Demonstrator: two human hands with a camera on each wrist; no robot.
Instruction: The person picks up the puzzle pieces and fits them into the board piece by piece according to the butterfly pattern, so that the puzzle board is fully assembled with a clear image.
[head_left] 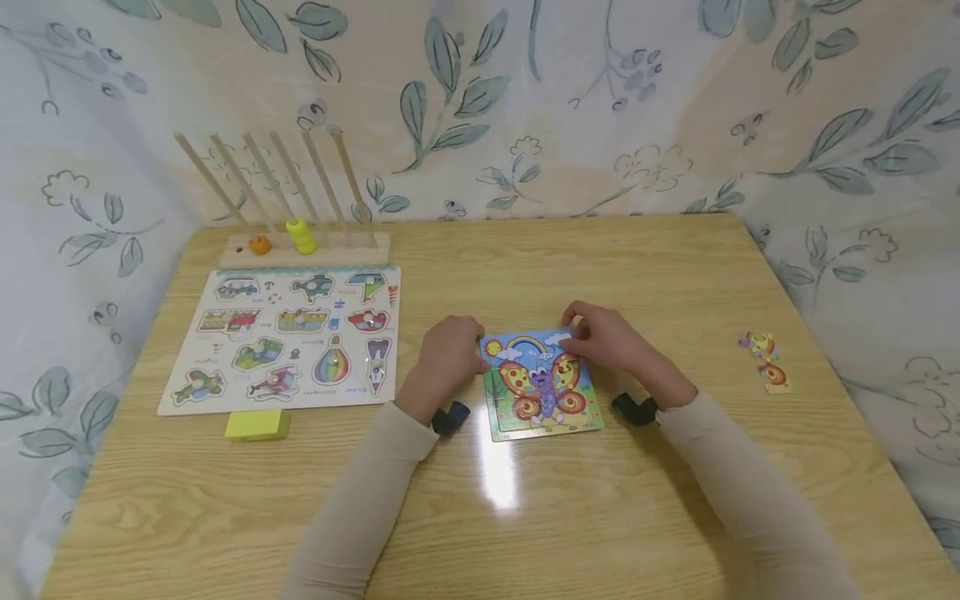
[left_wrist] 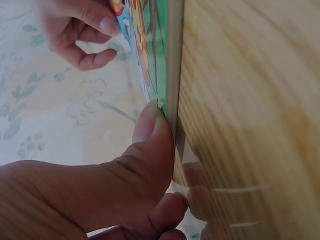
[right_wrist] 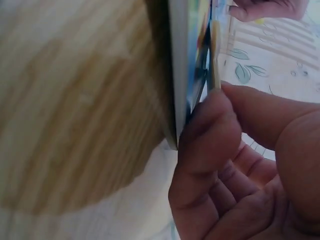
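A square butterfly jigsaw board (head_left: 517, 434) lies flat on the wooden table, most of its picture in place. On its upper left edge is my left hand (head_left: 447, 358); the left wrist view shows the thumb (left_wrist: 150, 127) on the board's border and fingers curled at its side. My right hand (head_left: 611, 337) is over the upper right corner. In the right wrist view, its thumb and forefinger pinch a thin puzzle piece (right_wrist: 215, 57), tilted slightly off the board's surface. The piece's picture side is mostly hidden from that angle.
Loose puzzle pieces (head_left: 775, 375) lie at the far right. To the left are a white vehicle peg board (head_left: 303, 387), a yellow block (head_left: 257, 425) and a wooden rack (head_left: 337, 248) of upright rods with orange and yellow pieces. A patterned cloth (head_left: 525, 108) hangs behind.
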